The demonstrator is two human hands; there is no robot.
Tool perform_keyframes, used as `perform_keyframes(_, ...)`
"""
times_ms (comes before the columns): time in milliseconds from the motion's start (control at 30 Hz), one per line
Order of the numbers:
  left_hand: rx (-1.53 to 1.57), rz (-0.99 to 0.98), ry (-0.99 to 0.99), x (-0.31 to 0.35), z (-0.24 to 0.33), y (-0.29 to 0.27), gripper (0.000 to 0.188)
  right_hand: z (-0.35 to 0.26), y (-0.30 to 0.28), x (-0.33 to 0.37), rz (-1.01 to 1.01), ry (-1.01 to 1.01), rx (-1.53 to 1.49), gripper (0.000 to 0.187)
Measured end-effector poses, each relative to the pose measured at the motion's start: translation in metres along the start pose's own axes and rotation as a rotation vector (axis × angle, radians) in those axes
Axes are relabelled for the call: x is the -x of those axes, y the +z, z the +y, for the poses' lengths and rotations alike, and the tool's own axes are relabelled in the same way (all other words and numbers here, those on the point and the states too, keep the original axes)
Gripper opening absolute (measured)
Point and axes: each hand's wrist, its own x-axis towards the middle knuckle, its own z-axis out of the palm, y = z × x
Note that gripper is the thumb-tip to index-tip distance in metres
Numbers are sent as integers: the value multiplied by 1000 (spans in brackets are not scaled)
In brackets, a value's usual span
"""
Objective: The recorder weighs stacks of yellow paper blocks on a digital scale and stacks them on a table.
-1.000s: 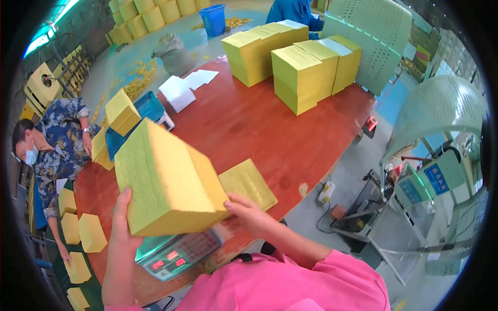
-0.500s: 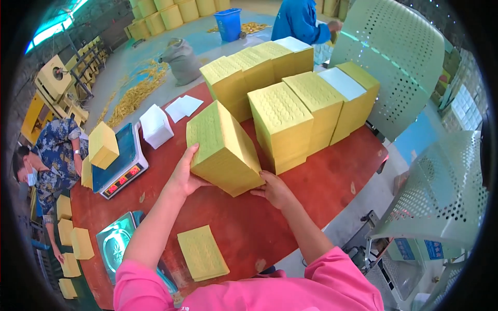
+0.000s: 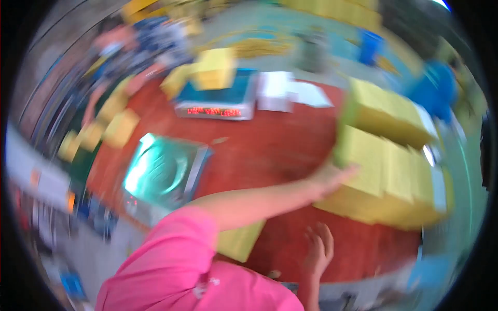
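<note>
My left hand reaches across with its fingers stretched out flat, at the near left end of a row of yellow paper stacks. Blur hides whether it touches the paper. My right hand is raised over the red table, fingers apart and with nothing in them. Behind the near row stands a second row of yellow stacks. Partly covered by my left arm and sleeve, a thin pile of yellow sheets lies close to me.
A shiny-topped scale sits on the table's left. Farther back, another scale carries a yellow paper stack, beside white paper. A person reaches toward yellow blocks at left. Someone in blue is at far right.
The yellow paper stack has left both hands and now stands at the near row's left end. My right hand has drawn back. The view has swung left and is blurred.
</note>
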Motion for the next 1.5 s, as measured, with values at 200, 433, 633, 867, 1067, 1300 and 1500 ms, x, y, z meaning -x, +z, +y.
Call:
perform_keyframes(200, -381, -5, 113, 125, 60, -44, 84, 13, 71, 46, -235, -103, 162, 29)
perform_keyframes(433, -214, 441, 21, 398, 130, -217, 50, 97, 197, 111, -849, -6, 57, 20)
perform_keyframes(633, 34, 962, 127, 632, 119, -362, 45, 191, 333, 227, -1214, 324, 136, 20)
perform_keyframes(867, -67, 1522, 250, 845, 128, -521, 36, 312, 495, 357, -1286, 564, 320, 23)
perform_keyframes(1067, -554, 2033, -17, 983, 179, -607, 34, 374, 566, 399, -1464, 579, 442, 23)
perform_keyframes(1300, -1249, 2088, -131, 997, 177, -657, 36, 418, 586, 406, -1364, 670, 454, 22)
perform_keyframes(1500, -1417, 2024, -284, 997, 177, -668, 36, 433, 598, 402, -1376, 686, 431, 22)
